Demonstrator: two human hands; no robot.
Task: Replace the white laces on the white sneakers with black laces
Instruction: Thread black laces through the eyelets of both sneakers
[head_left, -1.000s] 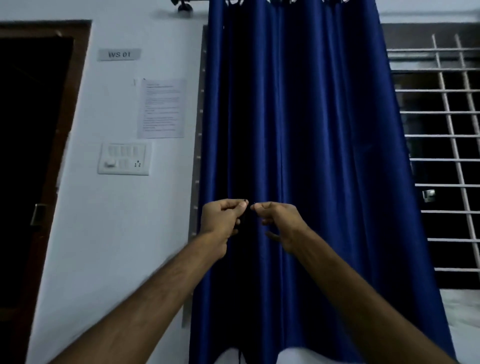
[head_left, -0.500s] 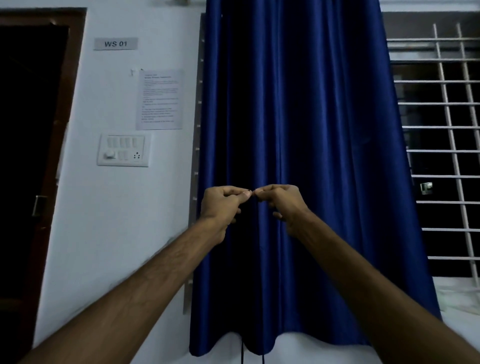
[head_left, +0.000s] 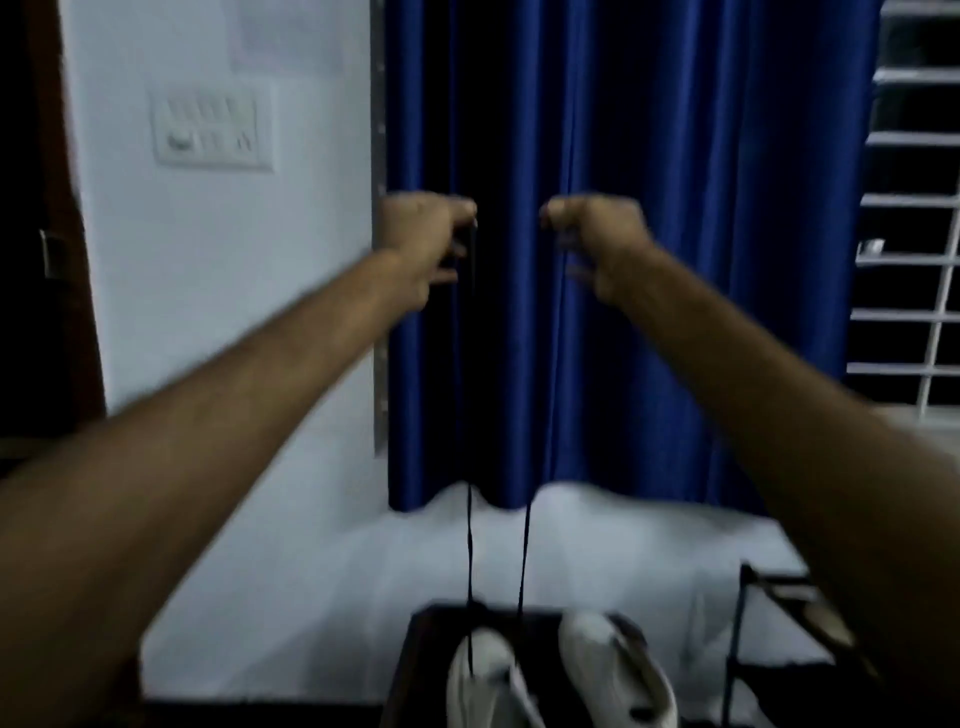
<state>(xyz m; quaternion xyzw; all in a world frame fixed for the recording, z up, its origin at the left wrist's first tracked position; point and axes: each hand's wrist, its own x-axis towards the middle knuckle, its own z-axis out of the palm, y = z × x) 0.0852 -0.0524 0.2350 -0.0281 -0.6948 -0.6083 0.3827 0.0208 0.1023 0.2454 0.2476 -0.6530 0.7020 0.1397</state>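
Both bare arms are stretched forward and upward in front of a deep blue pleated curtain (head_left: 649, 234), with the two fists held level and apart. The left hand (head_left: 421, 239) is curled closed, and one end of a thin black shoelace (head_left: 470, 551) is seen pinched at its fingertips (head_left: 465, 210), the strand dropping straight down from there. The right hand (head_left: 597, 234) is likewise curled with thumb and forefinger pressed together; the other strand (head_left: 524, 551) is lost against the dark curtain folds near it, so what is pinched there cannot be told for certain. Both strands are seen clearly against the pale wall (head_left: 234, 312) below the curtain hem, running nearly parallel and close together down to the left one of two white sneakers (head_left: 488, 686). The second white sneaker (head_left: 618, 675) is placed just beside it on the right. Both are set toe-outward on a dark flat surface (head_left: 426, 654) at the bottom of the view. A white switch panel (head_left: 213, 130) is mounted on the wall to the left, and a white window grille (head_left: 914, 234) is visible on the right. The whole view is blurred.
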